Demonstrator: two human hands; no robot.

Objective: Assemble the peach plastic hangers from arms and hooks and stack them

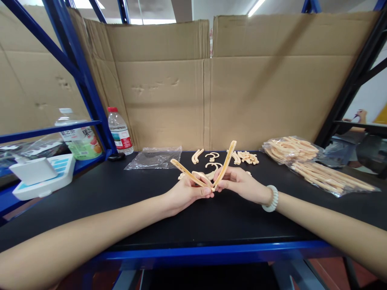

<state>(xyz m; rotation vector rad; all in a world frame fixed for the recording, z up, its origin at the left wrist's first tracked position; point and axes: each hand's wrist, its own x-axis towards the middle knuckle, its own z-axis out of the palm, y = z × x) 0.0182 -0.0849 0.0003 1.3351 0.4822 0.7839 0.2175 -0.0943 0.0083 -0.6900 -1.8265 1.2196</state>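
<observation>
The table (193, 229) has a matte black top, trimmed along its front edge with a blue rail (193, 254). Over at the back left stands a red-capped bottle (120, 133), a small black object (116, 156) just beside it, and then a crumpled clear bag (154, 158) lying flat. Along the middle I can see curved pale strips (198, 156), small arched pieces (212, 155), more curved strips and a loose heap of short pieces (248, 157). Toward the right lie a plump bag of curved parts (290, 149) and, touching or nearly so, a bag of long sticks (332, 177).
</observation>
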